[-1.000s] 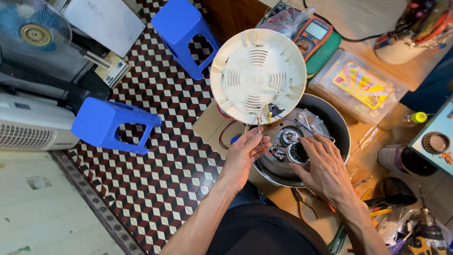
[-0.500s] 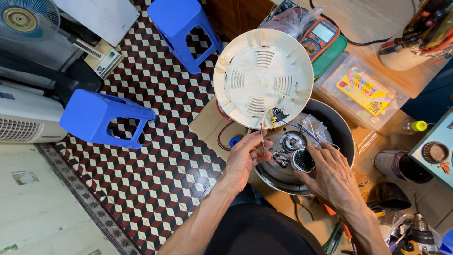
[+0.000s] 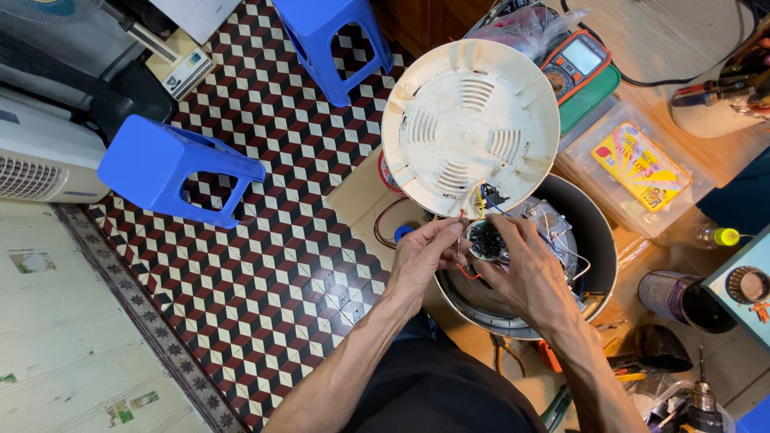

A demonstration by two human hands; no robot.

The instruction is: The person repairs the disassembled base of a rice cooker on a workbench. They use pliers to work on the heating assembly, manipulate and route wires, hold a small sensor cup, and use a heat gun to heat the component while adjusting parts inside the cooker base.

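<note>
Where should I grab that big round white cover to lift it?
Probably by the raised rim of the white cover, on its far side, coming from above. It lies open side up, and the near edge is crowded by wires and both hands.

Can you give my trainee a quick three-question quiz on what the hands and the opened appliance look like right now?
1. True or false: the left hand pinches thin wires just below the round cream plastic base.
2. What does the right hand hold? A) a screwdriver B) a small round dark part C) the multimeter
3. Fill in: the hands work over the open metal ____ of the appliance.

Key
1. True.
2. B; the multimeter lies untouched on the bench beyond the base.
3. Shell, a round dark metal housing with wiring inside.
</note>
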